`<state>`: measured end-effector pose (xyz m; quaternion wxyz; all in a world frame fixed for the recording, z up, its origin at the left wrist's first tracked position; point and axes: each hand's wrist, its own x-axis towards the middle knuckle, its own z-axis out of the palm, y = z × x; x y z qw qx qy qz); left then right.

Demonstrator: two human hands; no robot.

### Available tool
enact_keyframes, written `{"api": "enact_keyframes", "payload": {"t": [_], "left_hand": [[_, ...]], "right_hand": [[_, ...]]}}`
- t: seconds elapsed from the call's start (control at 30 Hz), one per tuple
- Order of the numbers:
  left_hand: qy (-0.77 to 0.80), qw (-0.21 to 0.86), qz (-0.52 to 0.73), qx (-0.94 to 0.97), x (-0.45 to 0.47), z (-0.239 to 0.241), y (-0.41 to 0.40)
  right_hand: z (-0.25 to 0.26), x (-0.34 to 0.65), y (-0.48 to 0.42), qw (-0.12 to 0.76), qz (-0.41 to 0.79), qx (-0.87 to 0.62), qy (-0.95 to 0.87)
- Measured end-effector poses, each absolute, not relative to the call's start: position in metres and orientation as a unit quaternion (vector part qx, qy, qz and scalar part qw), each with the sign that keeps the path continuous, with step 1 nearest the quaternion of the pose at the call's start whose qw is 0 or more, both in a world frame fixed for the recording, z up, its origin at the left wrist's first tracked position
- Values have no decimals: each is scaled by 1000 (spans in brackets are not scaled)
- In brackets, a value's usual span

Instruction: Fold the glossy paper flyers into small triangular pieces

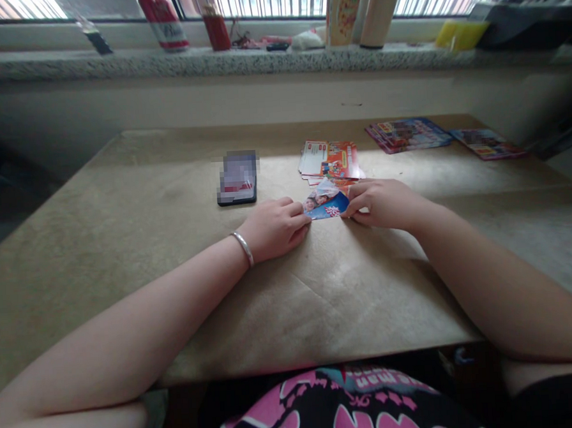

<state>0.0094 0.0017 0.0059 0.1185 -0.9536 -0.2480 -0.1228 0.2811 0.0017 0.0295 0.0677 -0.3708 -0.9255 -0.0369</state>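
A blue printed leaflet [324, 207] with a picture of faces lies on the table between my hands, partly folded over. My left hand [278, 227], with a silver bangle at the wrist, has its fingers pressed on the leaflet's left corner. At the right corner my right hand [384, 202] pinches the paper between thumb and fingers. Just beyond the leaflet sits a loose stack of orange and white leaflets [333, 159]; its near edge is partly covered.
A phone [239, 178] lies left of the leaflets. Toward the back right are a stack of colourful leaflets [409, 135] and another pile [488, 144]. Bottles, a red canister [216, 29] and a yellow item [459, 35] stand on the stone windowsill [268, 61].
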Motion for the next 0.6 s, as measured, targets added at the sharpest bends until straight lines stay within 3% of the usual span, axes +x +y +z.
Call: {"api": "enact_keyframes", "payload": {"t": [0.43, 0.6], "left_hand": [[-241, 113, -132, -955, 10, 3, 3], [-232, 109, -142, -956, 9, 3, 3]], "right_hand": [[32, 306, 11, 45, 45, -417, -907], [32, 307, 10, 36, 12, -401, -915]]}}
